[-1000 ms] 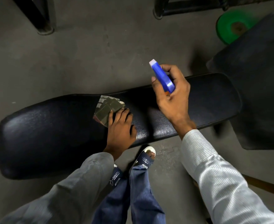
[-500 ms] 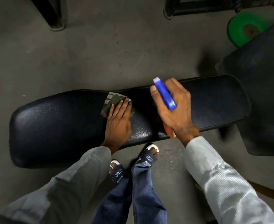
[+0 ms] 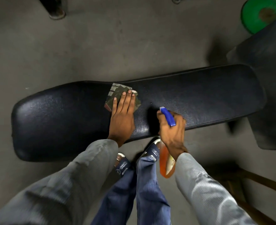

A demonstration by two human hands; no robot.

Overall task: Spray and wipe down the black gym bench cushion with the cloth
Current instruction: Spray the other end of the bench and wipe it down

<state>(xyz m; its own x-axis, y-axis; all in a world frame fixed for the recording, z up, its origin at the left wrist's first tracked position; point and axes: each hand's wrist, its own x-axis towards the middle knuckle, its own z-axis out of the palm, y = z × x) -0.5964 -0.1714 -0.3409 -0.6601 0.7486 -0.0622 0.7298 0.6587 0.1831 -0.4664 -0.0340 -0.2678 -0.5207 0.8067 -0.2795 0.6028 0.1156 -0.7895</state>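
The long black bench cushion (image 3: 207, 95) stretches across the middle of the view, shiny and pebbled. My left hand (image 3: 122, 117) lies flat on a folded greenish-grey cloth (image 3: 116, 93), pressing it onto the cushion's middle near the far edge. My right hand (image 3: 171, 129) grips a spray bottle (image 3: 165, 164) with a blue trigger head and orange liquid. The bottle's head sits over the cushion's near edge; its body hangs down beside my wrist, below the cushion's edge.
Grey concrete floor lies all around. A second dark pad (image 3: 267, 78) abuts the cushion's right end. A green weight plate (image 3: 260, 15) lies at the top right. Metal frame feet (image 3: 56, 12) stand at the top left. My legs and sandals (image 3: 152, 150) are under the near edge.
My right hand has come down and toward me with the spray bottle, from above the cushion to its near edge. My left hand has stayed flat on the cloth.
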